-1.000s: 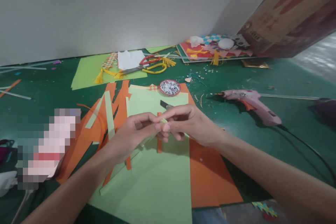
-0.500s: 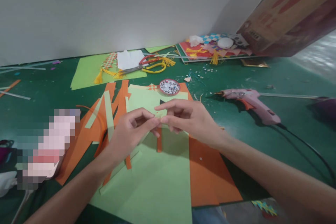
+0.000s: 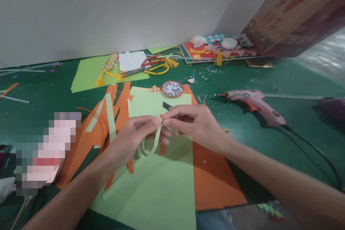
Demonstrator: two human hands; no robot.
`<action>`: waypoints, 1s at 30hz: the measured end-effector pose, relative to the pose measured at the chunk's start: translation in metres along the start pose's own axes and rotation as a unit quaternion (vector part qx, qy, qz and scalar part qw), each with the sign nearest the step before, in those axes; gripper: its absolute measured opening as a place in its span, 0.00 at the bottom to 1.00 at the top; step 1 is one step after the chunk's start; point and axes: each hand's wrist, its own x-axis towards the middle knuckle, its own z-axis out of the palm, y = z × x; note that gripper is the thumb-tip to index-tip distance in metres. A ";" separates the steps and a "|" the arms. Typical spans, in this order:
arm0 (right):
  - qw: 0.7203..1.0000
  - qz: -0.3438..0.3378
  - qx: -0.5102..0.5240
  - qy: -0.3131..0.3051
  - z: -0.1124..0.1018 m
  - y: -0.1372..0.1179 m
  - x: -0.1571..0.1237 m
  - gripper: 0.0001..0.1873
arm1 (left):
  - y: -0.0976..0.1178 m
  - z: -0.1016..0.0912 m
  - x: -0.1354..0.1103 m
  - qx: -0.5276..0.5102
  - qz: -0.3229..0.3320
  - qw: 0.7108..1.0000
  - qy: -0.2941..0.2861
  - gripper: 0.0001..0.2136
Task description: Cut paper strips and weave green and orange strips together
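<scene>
Both of my hands meet over a light green sheet of paper [image 3: 167, 183]. My left hand [image 3: 140, 131] pinches a narrow pale green paper strip [image 3: 156, 140], which curls down in a loop below the fingers. My right hand [image 3: 191, 122] is closed at the same spot, thumb and forefinger pinching the strip from the other side. Just beyond the right fingertips a dark blade-like tip [image 3: 166, 105] shows; its rest is hidden by the hand. An orange paper strip [image 3: 162, 149] lies under the hands.
A pink glue gun [image 3: 257, 104] lies at right, its cord trailing forward. Ahead are a dish of small beads [image 3: 173, 89] and scissors [image 3: 155, 67]. Orange paper pieces [image 3: 83, 143] and a blurred-out object [image 3: 48, 151] lie left. Orange sheets [image 3: 215, 179] lie right of the green paper.
The pale green strip now hangs in a visible loop beneath my fingers; earlier only a bit showed between them. My hands have stayed close together, with fingers shifted slightly.
</scene>
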 end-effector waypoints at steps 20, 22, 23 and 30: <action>0.985 -0.089 -0.129 0.075 0.002 0.003 -0.004 0.15 | 0.002 0.002 0.003 -0.138 -0.061 0.988 0.019 0.13; 0.981 -0.107 -0.148 0.066 0.004 0.003 -0.004 0.14 | 0.003 0.003 0.003 -0.142 -0.055 0.988 0.017 0.13; 0.980 -0.117 -0.153 0.058 0.004 0.003 -0.005 0.14 | 0.003 0.003 0.003 -0.145 -0.049 0.988 0.014 0.13; 0.974 -0.142 -0.168 0.055 0.005 0.002 -0.006 0.14 | 0.002 0.003 0.003 -0.137 -0.038 0.990 0.014 0.12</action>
